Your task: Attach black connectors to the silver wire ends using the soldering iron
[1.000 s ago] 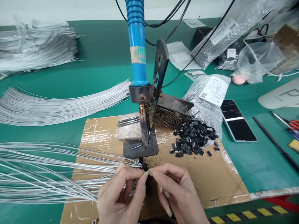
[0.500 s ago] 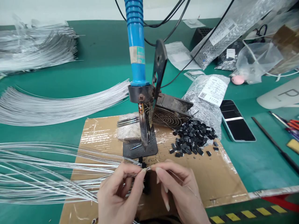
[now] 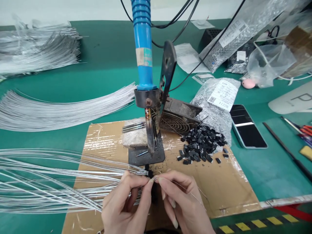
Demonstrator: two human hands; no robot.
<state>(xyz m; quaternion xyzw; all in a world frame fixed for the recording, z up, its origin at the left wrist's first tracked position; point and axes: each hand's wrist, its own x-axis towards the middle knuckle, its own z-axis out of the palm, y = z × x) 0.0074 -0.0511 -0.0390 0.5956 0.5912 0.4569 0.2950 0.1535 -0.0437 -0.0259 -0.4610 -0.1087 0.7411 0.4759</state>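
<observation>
Below the soldering iron [image 3: 145, 73], both my hands meet fingertip to fingertip over the cardboard. My left hand [image 3: 128, 201] is closed, thumb and forefinger pinching the tiny end of a wire. Against it, my right hand [image 3: 181, 198] pinches a thin silvery wire [image 3: 192, 194], which trails back across the palm. The exact contact between the tips is too small to make out. White wires [image 3: 92, 185] spread from the left and pass behind my left hand. Their ends reach small black pieces [image 3: 149, 171], partly hidden behind my fingers.
The iron hangs in a metal stand [image 3: 166, 71] with a small fan [image 3: 177, 115] behind. Black connectors [image 3: 203, 143] lie piled on the cardboard [image 3: 219, 188]. Farther right are a phone [image 3: 248, 126] and a bubble-wrap bag [image 3: 214, 110]. A wire bundle [image 3: 65, 110] lies at left.
My right hand has shifted slightly left and down, with its fingertips still against those of my left hand. The thin wire in it has swung a little.
</observation>
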